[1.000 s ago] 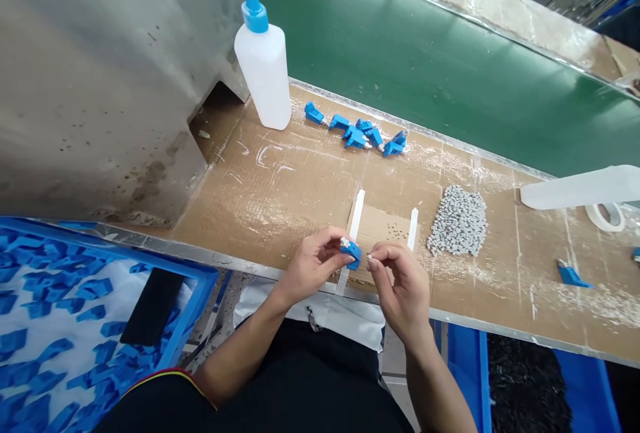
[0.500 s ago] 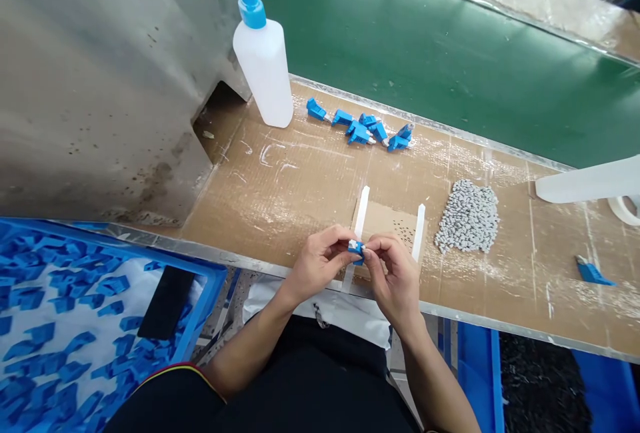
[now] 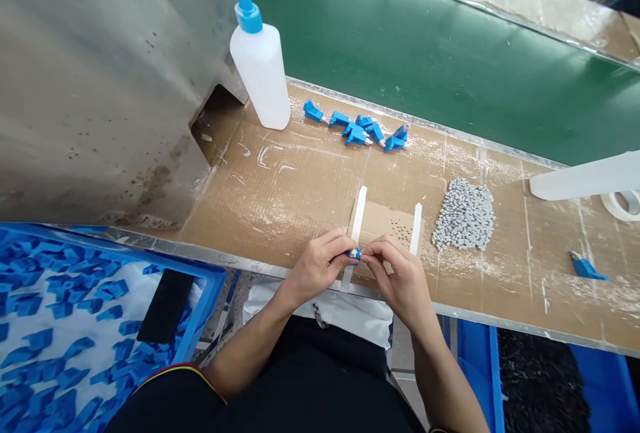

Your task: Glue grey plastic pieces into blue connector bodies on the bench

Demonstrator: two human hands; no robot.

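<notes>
Blue piece (image 3: 355, 253): held up between the two hands, above the near edge of the tabletop (image 3: 280, 186), with a whitish part showing on it.
Left hand (image 3: 320, 263): thumb and fingers clamped on the piece from its left side; this grip should serve as the vice, firm and still, with fingertips clear of the whitish part.
Right hand (image 3: 400, 276): thumb and forefinger drawn close at the piece's right side; whether they pinch the piece or something tiny, I cannot tell. Small, straight pushes would likely work better than twisting.
Hands together: they meet at the piece, which suits fine work; bracing the wrists would probably steady them.
Cardboard pad (image 3: 381, 219): just beyond the hands, between two white strips (image 3: 359, 213), with dark specks (image 3: 400, 229) scattered on it; sleeves and knuckles are best kept off these.
Grey bits (image 3: 464, 214): heaped to the right of the pad, near enough for the right hand; a careless sweep could scatter them.
Other blue pieces (image 3: 356, 134): grouped farther back, well apart from the hands.
</notes>
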